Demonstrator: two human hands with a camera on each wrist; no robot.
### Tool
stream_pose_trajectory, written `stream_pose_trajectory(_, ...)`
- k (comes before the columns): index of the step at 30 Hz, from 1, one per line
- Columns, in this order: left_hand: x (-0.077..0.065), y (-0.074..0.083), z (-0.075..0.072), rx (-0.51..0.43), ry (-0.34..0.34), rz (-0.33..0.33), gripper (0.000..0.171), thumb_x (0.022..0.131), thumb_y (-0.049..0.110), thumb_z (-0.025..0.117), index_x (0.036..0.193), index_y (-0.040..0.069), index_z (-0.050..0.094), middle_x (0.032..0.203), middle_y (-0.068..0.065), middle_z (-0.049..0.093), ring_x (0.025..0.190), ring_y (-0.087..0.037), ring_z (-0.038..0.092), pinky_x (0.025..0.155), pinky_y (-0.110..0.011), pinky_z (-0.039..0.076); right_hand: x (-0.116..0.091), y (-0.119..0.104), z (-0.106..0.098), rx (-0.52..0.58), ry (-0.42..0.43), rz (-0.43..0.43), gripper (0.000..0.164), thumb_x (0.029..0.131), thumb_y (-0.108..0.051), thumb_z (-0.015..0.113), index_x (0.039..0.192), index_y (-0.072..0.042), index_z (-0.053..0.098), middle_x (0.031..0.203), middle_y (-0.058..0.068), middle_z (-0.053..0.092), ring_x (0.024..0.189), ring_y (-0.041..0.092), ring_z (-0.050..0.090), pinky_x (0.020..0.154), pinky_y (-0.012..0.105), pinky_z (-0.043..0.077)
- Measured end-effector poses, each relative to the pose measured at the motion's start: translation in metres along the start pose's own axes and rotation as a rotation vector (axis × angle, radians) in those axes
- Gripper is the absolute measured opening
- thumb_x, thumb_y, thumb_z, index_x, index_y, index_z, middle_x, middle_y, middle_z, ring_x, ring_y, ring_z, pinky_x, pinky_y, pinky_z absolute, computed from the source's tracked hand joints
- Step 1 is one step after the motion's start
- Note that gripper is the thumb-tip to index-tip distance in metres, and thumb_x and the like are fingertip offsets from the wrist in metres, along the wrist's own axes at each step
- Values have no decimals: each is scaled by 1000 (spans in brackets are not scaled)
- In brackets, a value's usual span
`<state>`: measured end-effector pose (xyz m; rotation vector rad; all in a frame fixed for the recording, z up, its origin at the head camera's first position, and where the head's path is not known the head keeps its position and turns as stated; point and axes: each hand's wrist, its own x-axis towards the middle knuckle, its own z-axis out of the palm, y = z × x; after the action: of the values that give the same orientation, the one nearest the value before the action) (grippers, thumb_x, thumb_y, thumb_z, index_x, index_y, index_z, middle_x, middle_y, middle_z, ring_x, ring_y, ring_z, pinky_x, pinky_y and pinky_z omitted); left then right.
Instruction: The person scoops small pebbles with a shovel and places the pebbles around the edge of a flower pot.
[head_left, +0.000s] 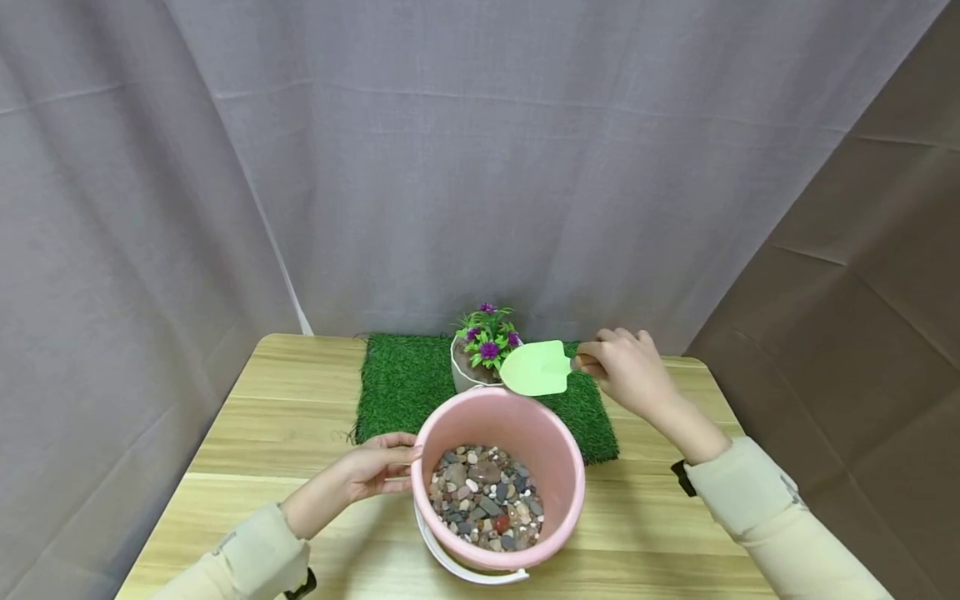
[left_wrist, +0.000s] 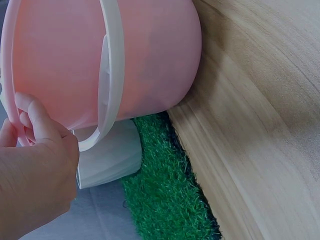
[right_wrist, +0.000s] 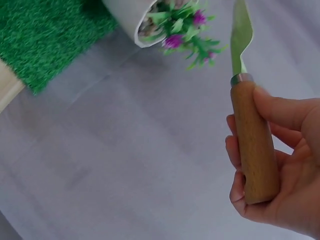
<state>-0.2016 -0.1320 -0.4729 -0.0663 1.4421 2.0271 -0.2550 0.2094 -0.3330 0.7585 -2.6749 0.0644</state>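
My left fingers (left_wrist: 40, 117) pinch the bucket (head_left: 555, 450) rim at nine o'clock; my right fingers (right_wrist: 282, 107) wrap the trowel's (head_left: 536, 367) handle (right_wrist: 254, 140). One bucket, on the counter (head_left: 292, 400): I'd expect it stiff, weighted with stones (head_left: 483, 496), best taken by the rim. Twelve o'clock: one mat (head_left: 405, 383), one pot (head_left: 462, 382). One trowel, one o'clock, probably light. Stones, likely slippery: too many to count.

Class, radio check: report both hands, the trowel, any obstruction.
Left hand grips pink bucket by its rim. Right hand holds trowel by wooden handle. Bucket partly hides flowerpot in head view.
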Motion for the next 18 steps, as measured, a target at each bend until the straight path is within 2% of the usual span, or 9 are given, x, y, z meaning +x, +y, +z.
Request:
stream_pose_trajectory(3,-1,0,-1,0,-5,0,11,89,10,63,97,15,57,85,1,68,78,-7,66,76,-22,61,-5,-10,-2,25,-14,-39,10,79,-13,74,87,-17,72,74,-1,61,69,19,52,61,33,35)
stream_pose_trajectory(7,-2,0,-2,-3,-12,-4,11,88,11,64,96,15,58,85,1,68,79,-7,66,76,-21,61,-11,-23,2,39,-50,-105,11,75,-13,76,83,-18,72,74,-3,61,68,15,50,62,30,35)
stream_pose_trajectory(12,-3,0,-2,-1,1,-10,13,88,11,65,98,14,57,85,1,68,80,-8,66,77,-22,60,-20,-34,16,31,-98,-196,13,71,-14,77,73,-20,66,67,-7,54,64,11,44,62,25,31)
stream_pose_trajectory(18,-1,1,2,8,10,-9,12,88,10,64,98,14,57,85,1,68,79,-8,66,77,-22,61,-34,-40,36,23,-158,-277,14,65,-23,79,76,-24,71,71,-8,60,65,9,49,60,20,27)
